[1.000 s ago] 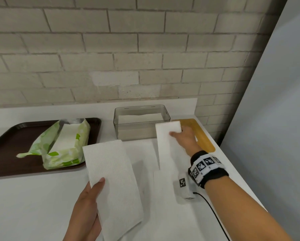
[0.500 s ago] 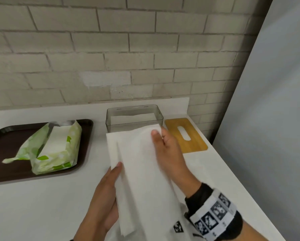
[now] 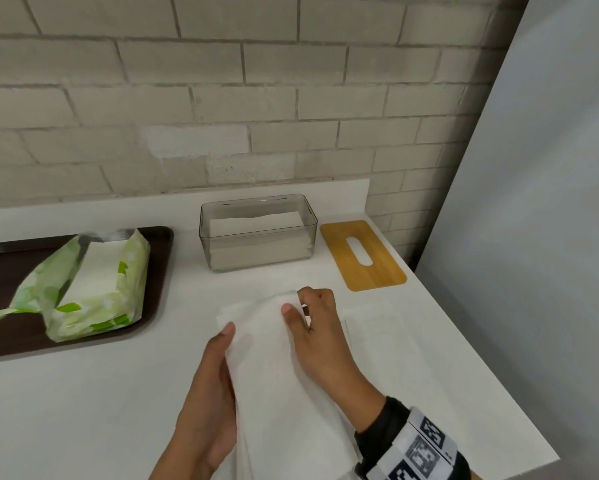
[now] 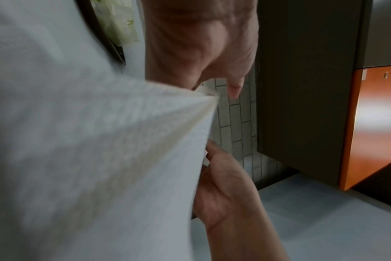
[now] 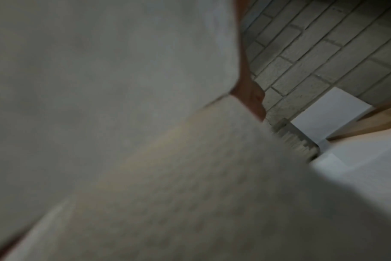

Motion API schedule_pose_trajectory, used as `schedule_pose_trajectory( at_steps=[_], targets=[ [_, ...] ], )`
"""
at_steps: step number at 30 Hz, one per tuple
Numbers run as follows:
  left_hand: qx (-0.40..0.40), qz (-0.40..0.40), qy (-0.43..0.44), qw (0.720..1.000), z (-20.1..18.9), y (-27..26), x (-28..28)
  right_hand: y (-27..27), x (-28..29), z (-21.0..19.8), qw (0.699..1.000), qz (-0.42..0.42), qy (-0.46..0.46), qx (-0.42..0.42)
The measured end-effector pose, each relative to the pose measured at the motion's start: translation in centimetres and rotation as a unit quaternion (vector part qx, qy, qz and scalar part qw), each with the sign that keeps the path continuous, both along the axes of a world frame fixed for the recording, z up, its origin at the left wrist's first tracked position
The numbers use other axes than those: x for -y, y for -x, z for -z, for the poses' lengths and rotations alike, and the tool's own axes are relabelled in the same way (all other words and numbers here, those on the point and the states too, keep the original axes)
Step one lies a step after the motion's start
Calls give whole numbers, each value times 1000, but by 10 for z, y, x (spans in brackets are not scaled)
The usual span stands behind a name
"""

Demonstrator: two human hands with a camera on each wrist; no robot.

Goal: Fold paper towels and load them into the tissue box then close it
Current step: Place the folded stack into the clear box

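A white paper towel (image 3: 274, 368), folded lengthwise, is hanging held above the counter. The clear tissue box (image 3: 258, 233) is standing open by the wall, holding folded towels. Its slotted wooden lid (image 3: 362, 254) is lying flat just beside it.

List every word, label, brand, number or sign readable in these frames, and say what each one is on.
No readable words, brand names or numbers in any view.
Wristband on the right arm: black-and-white square code markers only, no letters.
Green and white towel pack on the brown tray: leaf-like pattern; any print is too blurred to read.
Clear box and wooden lid: no markings visible.
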State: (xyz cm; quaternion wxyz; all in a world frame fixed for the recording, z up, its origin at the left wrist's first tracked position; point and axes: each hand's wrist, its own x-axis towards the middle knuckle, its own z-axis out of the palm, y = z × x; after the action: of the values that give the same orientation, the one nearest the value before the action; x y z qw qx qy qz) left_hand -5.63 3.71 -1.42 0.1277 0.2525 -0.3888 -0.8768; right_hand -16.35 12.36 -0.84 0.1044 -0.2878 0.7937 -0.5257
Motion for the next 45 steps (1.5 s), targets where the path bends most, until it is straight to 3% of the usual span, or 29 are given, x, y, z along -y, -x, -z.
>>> schedule_pose_trajectory(
  at_steps=[3,5,7,9,12,15,18,20,24,28,33,37,42,43,45],
  targets=[
    [29,-21,39,999,8,0,5,-4,-10,-1,993,-35,-3,110],
    [26,-85,43,995,13,-2,13,-5,-21,-1,966,-106,-24,235],
    [4,-155,47,987,15,-7,24,-11,-33,1,931,-200,-54,302],
    [-22,-200,78,976,14,-16,36,-16,-44,4,924,-246,-105,274],
    [-31,-206,164,964,8,-34,54,-9,-61,1,950,-206,-120,200],
    [2,-139,277,951,5,-50,62,5,-76,-1,976,-101,12,192],
    [28,-97,308,946,15,-51,53,10,-78,5,955,-45,158,245],
    [35,-94,275,956,27,-46,45,7,-75,16,943,-30,187,274],
    [70,-103,223,967,44,-42,35,-4,-73,38,954,-15,117,276],
    [94,-118,236,960,46,-42,32,-4,-74,49,953,-5,87,290],
    [105,-102,270,952,44,-37,22,-11,-59,55,966,-45,-22,252],
    [130,-80,315,937,37,-51,42,-1,-64,32,970,-44,-4,239],
    [109,177,388,898,7,-57,47,17,-54,-26,953,-82,164,240],
    [87,187,383,900,-1,-51,40,16,-48,-34,949,-93,188,234],
    [58,124,391,910,-14,-36,25,11,-34,-45,937,-116,233,232]
  ],
)
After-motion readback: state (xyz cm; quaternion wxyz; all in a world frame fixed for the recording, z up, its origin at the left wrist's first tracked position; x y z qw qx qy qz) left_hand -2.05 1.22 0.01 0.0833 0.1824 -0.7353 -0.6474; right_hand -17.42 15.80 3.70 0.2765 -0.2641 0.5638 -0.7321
